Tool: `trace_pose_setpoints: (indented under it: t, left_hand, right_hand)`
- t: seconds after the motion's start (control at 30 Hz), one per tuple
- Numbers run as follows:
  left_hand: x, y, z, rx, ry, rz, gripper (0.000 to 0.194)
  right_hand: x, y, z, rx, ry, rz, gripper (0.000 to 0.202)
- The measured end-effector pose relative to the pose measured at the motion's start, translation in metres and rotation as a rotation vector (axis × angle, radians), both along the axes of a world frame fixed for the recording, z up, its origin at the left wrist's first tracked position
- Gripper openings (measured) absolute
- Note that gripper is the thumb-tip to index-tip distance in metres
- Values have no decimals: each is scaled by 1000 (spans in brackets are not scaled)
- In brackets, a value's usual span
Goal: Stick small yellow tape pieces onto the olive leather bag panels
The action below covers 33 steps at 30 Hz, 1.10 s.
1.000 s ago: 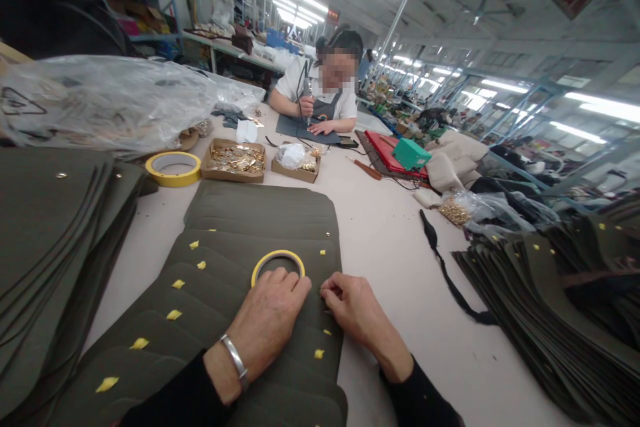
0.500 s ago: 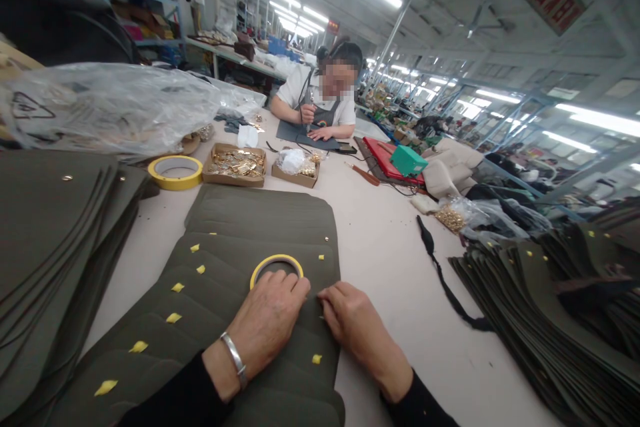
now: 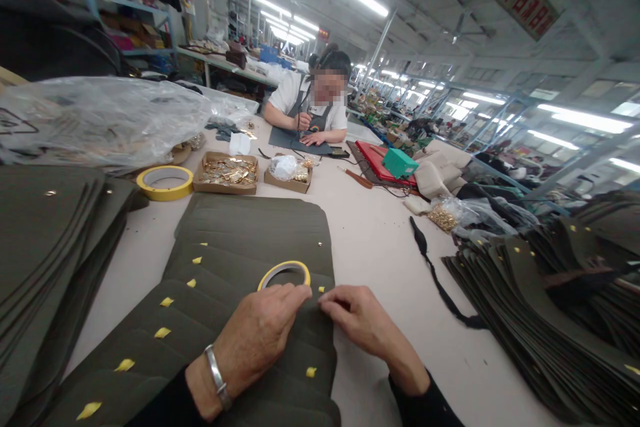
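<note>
My left hand, with a silver bracelet at the wrist, is closed around the near side of a yellow tape roll. Beneath it lie overlapping dark green panels with small yellow tape pieces along the left and right sides. My right hand has thumb and forefinger close together at the panels' right edge, near a yellow piece. Whatever its fingertips hold, if anything, is too small to make out.
Boxes of gold metal parts and a larger yellow tape roll stand behind the panels. Green panel stacks lie left and right. A person works across the table.
The tape roll has tilted up and shifted slightly right with my left hand. A yellow piece that was above my hands now shows beside my right fingertips. The whole view has shifted slightly.
</note>
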<state>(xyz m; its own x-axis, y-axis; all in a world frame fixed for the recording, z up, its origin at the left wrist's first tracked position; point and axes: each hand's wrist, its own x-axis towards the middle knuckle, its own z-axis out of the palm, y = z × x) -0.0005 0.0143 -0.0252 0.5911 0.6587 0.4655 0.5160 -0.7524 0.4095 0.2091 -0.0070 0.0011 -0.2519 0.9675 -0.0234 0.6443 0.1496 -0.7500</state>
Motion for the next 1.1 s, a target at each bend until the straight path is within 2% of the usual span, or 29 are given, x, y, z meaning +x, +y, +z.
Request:
trace_pose_setpoints:
  t: [0.07,0.1,0.23,0.3,0.6,0.77,0.87,1.0,1.1]
  left_hand:
    - [0,0,-2,7,-53,-11,26]
    - [0,0,-3,10,-78,-13,28]
    - [0,0,-1,14,-100,6,43]
    - [-1,0,0,21,-71,28,46]
    - [2,-3,-2,85,-21,33,37]
    - [3,-5,-1,-12,14,33,18]
    - [5,-5,-3,-47,53,61,20]
    - [6,-6,-3,37,15,101,22]
    - [9,-11,7,129,-127,102,19]
  right_hand:
    - [-3,1,-1,106,110,-120,19]
    - [-6,1,-1,150,148,-120,19]
    - [-20,1,-3,310,197,26,20]
    - [-24,0,-4,362,186,41,19]
    - [-28,-1,-13,490,57,21,15]
    - [-31,-2,-19,678,-25,-42,16]
    - [-35,-5,-18,598,2,-119,15]
    - [-43,-6,-13,212,235,-314,10]
    - [-42,3,-13,-10,467,-423,10]
